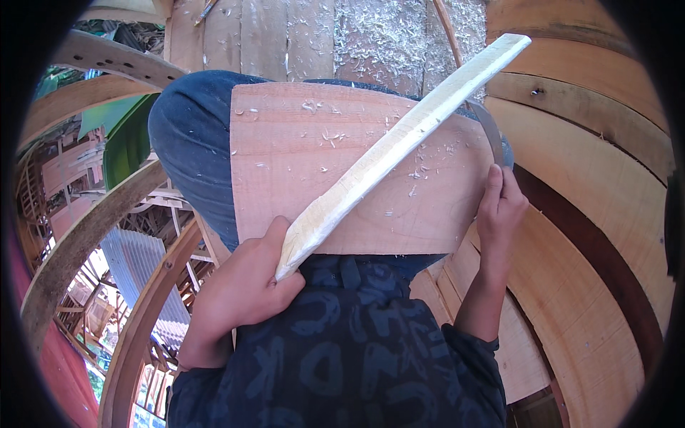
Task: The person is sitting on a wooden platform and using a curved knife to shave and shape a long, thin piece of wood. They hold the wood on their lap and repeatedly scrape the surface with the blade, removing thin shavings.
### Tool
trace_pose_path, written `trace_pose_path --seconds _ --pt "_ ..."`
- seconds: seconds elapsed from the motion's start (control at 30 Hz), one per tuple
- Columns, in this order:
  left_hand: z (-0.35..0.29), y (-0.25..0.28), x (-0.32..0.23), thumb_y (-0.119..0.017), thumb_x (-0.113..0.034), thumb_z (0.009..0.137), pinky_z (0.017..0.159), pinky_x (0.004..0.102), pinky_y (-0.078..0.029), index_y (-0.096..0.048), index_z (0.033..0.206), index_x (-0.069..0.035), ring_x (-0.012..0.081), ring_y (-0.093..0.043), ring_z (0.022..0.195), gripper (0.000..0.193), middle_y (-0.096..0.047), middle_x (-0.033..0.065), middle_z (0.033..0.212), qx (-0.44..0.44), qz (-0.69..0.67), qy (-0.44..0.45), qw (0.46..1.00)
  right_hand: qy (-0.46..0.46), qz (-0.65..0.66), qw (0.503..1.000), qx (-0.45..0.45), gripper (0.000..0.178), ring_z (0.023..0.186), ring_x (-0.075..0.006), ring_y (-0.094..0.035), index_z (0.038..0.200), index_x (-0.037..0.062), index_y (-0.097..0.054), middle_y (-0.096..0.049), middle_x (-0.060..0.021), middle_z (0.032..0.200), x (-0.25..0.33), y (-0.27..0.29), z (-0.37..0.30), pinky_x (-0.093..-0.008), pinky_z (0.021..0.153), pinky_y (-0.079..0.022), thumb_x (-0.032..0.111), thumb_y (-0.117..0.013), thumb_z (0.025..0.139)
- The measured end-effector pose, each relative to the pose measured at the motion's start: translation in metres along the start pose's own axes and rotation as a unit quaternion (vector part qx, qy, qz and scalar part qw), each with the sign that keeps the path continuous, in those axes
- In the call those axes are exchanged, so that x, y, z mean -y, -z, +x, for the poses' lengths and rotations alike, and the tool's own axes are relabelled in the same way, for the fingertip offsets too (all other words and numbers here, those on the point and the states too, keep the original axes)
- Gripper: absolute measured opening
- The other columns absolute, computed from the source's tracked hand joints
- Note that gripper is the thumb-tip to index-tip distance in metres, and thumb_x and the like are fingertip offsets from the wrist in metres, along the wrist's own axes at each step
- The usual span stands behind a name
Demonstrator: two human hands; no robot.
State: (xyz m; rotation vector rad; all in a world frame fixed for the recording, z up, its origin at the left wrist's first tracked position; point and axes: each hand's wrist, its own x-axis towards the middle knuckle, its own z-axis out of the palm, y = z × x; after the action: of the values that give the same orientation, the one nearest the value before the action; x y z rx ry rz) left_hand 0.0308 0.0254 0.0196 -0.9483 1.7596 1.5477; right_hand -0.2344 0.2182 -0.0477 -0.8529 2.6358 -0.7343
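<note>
A long pale strip of wood point(399, 143), with shaved faces, slants from lower left to upper right over my lap. My left hand point(246, 278) is closed around its near, tapered end. At the right, my right hand point(501, 203) has its fingers closed at the near end of a curved knife blade point(489, 132). The blade's far end runs up to the strip, whose edge partly hides it. Beneath both lies a flat reddish board point(300, 164) across my thighs, with a few curled shavings on it.
Beyond my knees, wood shavings point(382, 39) thickly cover the floor planks point(264, 43). A thin brown stick point(448, 32) extends past the strip, roughly in line with the blade; I cannot tell if they join. Curved planks point(585, 143) rise at right; curved ribs point(93, 235) stand at left.
</note>
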Motion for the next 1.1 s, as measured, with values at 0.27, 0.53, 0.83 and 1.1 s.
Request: trace_pose_path --seconds 0.27,0.53,0.83,1.1 --pt "0.006 0.005 0.005 -0.055 -0.013 0.078 0.068 0.0469 -0.046 -0.043 0.111 0.001 0.048 -0.059 0.075 0.038 -0.057 0.0285 0.074 0.036 -0.029 -0.039 0.998 0.136 0.004 0.978 0.158 0.028 0.053 -0.0315 -0.056 0.077 0.0047 -0.052 -0.052 -0.0132 0.06 0.047 -0.002 -0.039 -0.0397 0.048 -0.043 0.024 -0.067 0.089" --pt "0.004 0.003 0.012 -0.056 -0.012 0.077 0.068 0.0442 -0.045 -0.045 0.107 0.001 0.0426 -0.058 0.071 0.035 -0.055 0.0251 0.074 0.034 -0.064 -0.038 0.997 0.136 -0.042 0.988 0.068 0.031 0.051 -0.0311 -0.056 0.077 0.0032 -0.053 -0.053 -0.0128 0.059 0.028 -0.012 -0.017 -0.0388 0.048 -0.042 0.028 -0.066 0.091" --pt "0.007 0.001 0.024 -0.058 -0.01 0.076 0.071 0.0402 -0.045 -0.045 0.109 0.001 0.0338 -0.055 0.074 0.037 -0.054 0.0211 0.08 0.053 -0.09 -0.066 0.992 0.11 0.007 0.988 0.112 0.028 0.05 -0.0295 -0.054 0.079 0.0025 -0.054 -0.054 -0.0123 0.06 0.034 0.013 -0.021 -0.0371 0.048 -0.042 0.024 -0.062 0.095" --pt "0.002 -0.001 0.019 -0.056 -0.01 0.077 0.072 0.04 -0.045 -0.045 0.114 0.0 0.0351 -0.057 0.075 0.04 -0.056 0.0222 0.081 0.051 -0.079 -0.034 0.995 0.124 -0.033 0.991 0.049 0.03 0.052 -0.0312 -0.057 0.078 0.0028 -0.054 -0.055 -0.0148 0.06 0.021 -0.011 -0.005 -0.038 0.047 -0.042 0.027 -0.063 0.094"
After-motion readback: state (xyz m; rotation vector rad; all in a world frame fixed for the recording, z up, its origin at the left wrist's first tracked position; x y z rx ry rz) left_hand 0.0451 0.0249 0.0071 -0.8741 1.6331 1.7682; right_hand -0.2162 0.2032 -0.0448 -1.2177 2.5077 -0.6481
